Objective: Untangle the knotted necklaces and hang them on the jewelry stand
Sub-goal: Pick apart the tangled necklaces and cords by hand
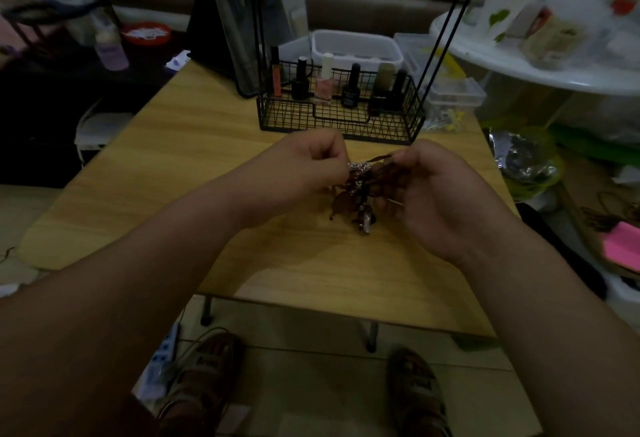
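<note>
Untangling: by my reading this is the step in hand. Both hands are on the knot and nothing hangs on a stand yet.
Table (166, 173): light wood, under both hands.
Left hand (308, 162): fingers curled, with the fingertips pinching the silver chain at the top left of the tangle.
Basket (341, 121): black wire, on the far side of the table just beyond the hands. It holds upright bottles (350, 86).
Tangle (360, 190): silver chain knotted with brown cords and leaf-like pieces, held between the two hands above the table. Its long axis runs far to near, from the pinched top down to a pendant at the near end. Whether the pendant touches the table I cannot tell.
Right hand (433, 190): fingers curled round the brown cords at the tangle's top right. The exact finger placement is hidden.
Rods (449, 20): thin, black, rising from the basket's right end and out of view at the top. They are probably part of the stand, though no hooks show.
Key relation: the tangle lies between the hands, touching both, and neither hand is clearly nearer. The rods lie far and right of it, closer to the right hand.
Next move: likely drawing chain and cords apart sideways. Pulling hard could tighten the knot.
</note>
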A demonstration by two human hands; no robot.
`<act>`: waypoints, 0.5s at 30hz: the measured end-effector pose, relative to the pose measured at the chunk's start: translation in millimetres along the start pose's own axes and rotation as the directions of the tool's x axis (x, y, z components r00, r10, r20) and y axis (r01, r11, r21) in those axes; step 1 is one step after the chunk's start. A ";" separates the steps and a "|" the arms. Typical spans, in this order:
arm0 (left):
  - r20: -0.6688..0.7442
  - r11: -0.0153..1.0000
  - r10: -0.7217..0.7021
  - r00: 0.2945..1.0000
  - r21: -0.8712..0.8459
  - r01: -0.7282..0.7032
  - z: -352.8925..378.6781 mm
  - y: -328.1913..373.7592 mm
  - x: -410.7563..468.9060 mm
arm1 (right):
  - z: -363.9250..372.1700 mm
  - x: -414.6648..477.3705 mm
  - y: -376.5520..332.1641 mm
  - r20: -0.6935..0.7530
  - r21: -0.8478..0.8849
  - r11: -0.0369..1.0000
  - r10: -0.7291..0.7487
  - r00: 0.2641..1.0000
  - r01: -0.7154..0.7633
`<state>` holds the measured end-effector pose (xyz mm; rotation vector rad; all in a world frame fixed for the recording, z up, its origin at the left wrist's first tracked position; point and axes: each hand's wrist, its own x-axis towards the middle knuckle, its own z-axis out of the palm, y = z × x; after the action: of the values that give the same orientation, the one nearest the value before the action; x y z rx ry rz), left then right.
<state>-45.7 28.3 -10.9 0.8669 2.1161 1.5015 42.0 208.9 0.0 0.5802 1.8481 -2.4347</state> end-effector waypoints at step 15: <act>-0.006 0.992 -0.040 0.999 0.120 0.040 5.1 0.6 -1.7 | 2.2 2.6 3.3 -0.035 -0.163 0.983 -0.091 0.995 0.084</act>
<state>-41.1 30.7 -12.1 0.8584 2.2316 1.3688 39.8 206.4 -3.4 0.5552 2.1061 -2.3103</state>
